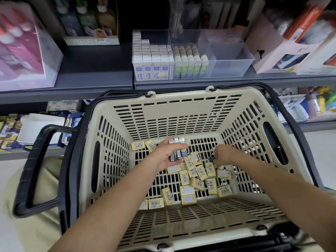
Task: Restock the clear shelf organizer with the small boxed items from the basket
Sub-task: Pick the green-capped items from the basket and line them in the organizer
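Your left hand (pixel 166 155) grips several small boxes (pixel 177 151) inside basket (pixel 181 106); right hand (pixel 222 155) at 3 o'clock pinches one dark item (pixel 211 158).

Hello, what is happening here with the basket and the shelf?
A person is restocking a shelf from a cream basket. The left hand holds a bunch of small upright boxes above the basket floor. The right hand reaches down among the loose yellow boxes and seems to be picking up something small. The clear organizer on the shelf is full on its left side, but its right compartments look empty.
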{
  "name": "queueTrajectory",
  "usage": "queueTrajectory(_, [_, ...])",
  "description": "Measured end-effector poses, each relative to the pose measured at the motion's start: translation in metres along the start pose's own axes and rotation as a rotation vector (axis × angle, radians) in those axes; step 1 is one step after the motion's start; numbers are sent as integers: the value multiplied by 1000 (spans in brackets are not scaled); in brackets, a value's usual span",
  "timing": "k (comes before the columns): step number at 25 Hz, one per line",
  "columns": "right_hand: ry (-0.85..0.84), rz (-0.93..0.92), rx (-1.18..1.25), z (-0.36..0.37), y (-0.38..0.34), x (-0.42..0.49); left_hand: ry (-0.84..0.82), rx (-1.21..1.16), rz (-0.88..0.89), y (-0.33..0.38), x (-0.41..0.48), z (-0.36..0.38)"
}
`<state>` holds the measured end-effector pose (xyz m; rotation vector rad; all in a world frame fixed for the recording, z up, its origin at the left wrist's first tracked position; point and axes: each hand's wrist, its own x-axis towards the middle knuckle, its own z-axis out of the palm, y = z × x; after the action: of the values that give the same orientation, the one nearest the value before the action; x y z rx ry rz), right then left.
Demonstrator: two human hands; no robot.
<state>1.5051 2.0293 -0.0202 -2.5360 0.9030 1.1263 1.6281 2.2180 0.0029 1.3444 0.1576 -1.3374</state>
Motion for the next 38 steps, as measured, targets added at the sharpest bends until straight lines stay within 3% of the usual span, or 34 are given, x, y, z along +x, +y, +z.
queueTrajectory(5, [-24,-75,5,5,-8,-6,5,35,24,1,-4,-1])
queueTrajectory(10, [158,-246,487,-35,-19,-19,29,63,98,17,-7,-2])
queueTrajectory(13, [297,-409,606,-61,-29,-36,22,110,196,35,-14,2])
queueTrajectory(17, [363,-547,718,-91,-34,-62,-12,180,384,70,-31,16])
queueTrajectory(22, [588,-583,729,-146,-21,-86,-38,197,663,130,-51,38])
queueTrajectory(28, [970,-406,724,-231,-2,-73,289,370,876,173,-36,45])
queueTrajectory(30, [1088,-317,630,-251,-5,-63,316,425,893,172,-31,44])
queueTrajectory(33, [1060,-285,456,-268,-12,-45,275,433,866,169,-25,43])
queueTrajectory(38, [864,-291,402,-281,-21,-20,255,466,851,169,-21,43])
